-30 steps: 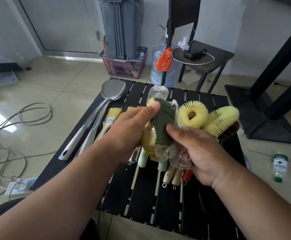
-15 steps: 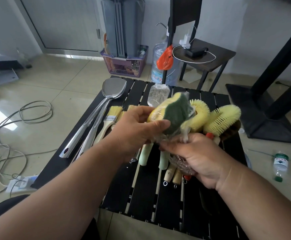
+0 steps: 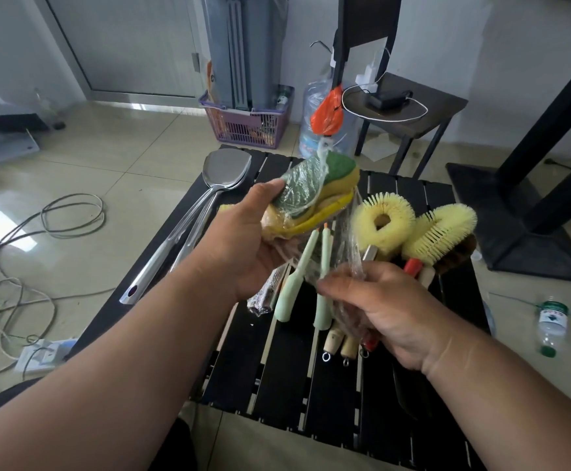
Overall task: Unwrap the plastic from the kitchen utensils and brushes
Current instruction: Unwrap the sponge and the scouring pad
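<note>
The left hand (image 3: 243, 246) is now lifting the bundle of yellow-and-green scouring sponges (image 3: 314, 195) higher and farther from the body than half a second ago, and a stretch of clear plastic film (image 3: 345, 239) is pulling taut between the sponges and the right hand (image 3: 379, 300), which has dropped lower toward the black slatted table (image 3: 277, 385). A second ago both hands were pressed close together around the green face; they are now well apart, so I judge the wrap is peeling away, though film is still clinging over part of the green pad.

The left hand's fingers and thumb are curling round the sponge bundle, holding it above the table. The right hand is pinching the loose film, with more crumpled plastic bunched under its palm.

Counting what is lying on the table: two steel spatulas (image 3: 188, 229) side by side at the left; two pale green slim-handled brushes (image 3: 290, 283) between the hands; two round yellow bristle brushes (image 3: 382, 222) at the right; three small wooden handle ends with metal eyelets (partly hidden by the right hand). The bundle appears to hold two or three sponges; I cannot tell exactly. A wrapped dark stick (image 3: 263, 297) is lying just beside the green handles.
</note>
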